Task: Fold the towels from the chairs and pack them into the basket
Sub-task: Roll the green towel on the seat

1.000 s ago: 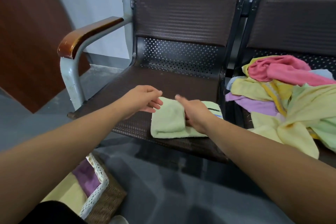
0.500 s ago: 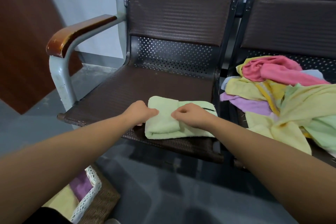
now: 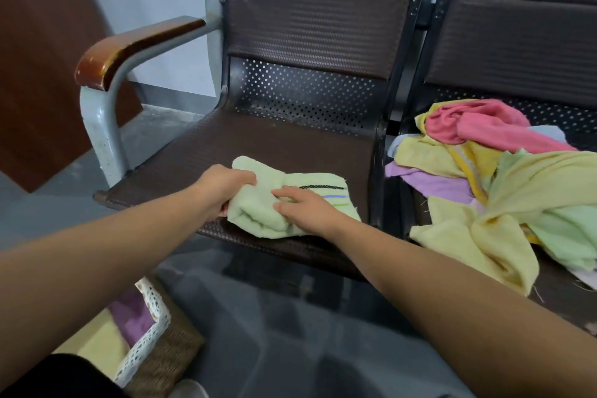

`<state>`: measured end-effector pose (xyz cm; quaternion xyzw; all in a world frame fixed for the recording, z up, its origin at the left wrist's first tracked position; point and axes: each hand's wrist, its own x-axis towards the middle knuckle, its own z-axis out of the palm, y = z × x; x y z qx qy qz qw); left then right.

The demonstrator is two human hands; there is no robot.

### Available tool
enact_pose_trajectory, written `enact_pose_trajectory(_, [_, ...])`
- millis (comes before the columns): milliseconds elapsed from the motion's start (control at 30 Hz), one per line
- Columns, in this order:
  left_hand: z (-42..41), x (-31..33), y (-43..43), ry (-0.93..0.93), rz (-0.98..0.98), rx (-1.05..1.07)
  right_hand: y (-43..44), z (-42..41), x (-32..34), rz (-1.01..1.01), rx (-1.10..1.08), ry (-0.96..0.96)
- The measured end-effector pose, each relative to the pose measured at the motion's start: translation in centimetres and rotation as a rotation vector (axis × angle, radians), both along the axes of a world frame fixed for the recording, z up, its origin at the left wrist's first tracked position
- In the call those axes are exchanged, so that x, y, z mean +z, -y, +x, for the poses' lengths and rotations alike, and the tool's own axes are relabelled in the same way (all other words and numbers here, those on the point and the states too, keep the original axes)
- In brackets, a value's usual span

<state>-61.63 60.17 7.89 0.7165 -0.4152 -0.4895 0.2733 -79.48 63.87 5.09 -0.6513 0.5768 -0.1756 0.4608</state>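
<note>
Here, my left hand has its fingers curled round the left end of the green towel, and they grip the thick folded part tight. My right hand lies on top of the same towel, just to the right of my left fingers. Its fingers are spread a little and press down flat, not wrapped round anything. The towel is folded up small and sits on the brown chair seat, right under both my hands. Just past my right fingertips the towel has thin lines on it: one dark, one blue and one green. Well off to the right of my right hand, on the next chair, there is a messy pile of towels. A pink towel is on the far side of that pile, with yellow, purple and light green ones all mixed up nearer to me. Down low, under my left arm, the basket stands on the floor. It has a brown woven side and a white lacy edge. Inside it I can see a purple towel and a yellow towel. Far out to the left of my left fingers is the armrest, brown on top with a grey metal leg.
</note>
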Motion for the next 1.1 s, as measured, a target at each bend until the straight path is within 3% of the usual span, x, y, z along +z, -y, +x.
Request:
enact_pose_trajectory(233, [-2.9, 2.0, 0.4, -0.045, -0.128, -0.063, 2.1, -2.1, 2.4, 0.349, -0.485, 0.701])
enact_pose_trajectory(300, [-4.6, 2.3, 0.2, -0.116, -0.113, -0.145, 2.4, -4.0, 3.0, 0.409, -0.570, 0.771])
enact_pose_trajectory(400, [-6.6, 2.5, 0.0, -0.260, -0.044, -0.223, 2.5, -5.6, 2.8, 0.424, -0.630, 0.648])
enact_pose_trajectory(533, [-6.0, 1.4, 1.1, -0.134, -0.071, -0.163, 2.1, -6.2, 1.5, 0.303, -0.652, 0.358])
enact_pose_trajectory(667, [-5.1, -0.6, 1.5, -0.020, 0.013, -0.086, 3.0, -6.4, 1.2, 0.106, -0.661, 0.256])
enact_pose_trajectory(767, [-5.3, -1.4, 1.5, -0.061, 0.103, -0.105, 3.0, -6.7, 0.6, 0.175, -0.638, 0.151])
enact_pose_trajectory(1000, [-7.7, -1.9, 1.2, -0.132, 0.122, -0.147, 2.7, -6.8, 0.3, 0.318, -0.672, 0.324])
enact_pose_trajectory(1100, [-7.9, -1.6, 1.1, -0.299, 0.145, -0.121, 2.1, -6.6, 0.5, 0.328, -0.730, 0.498])
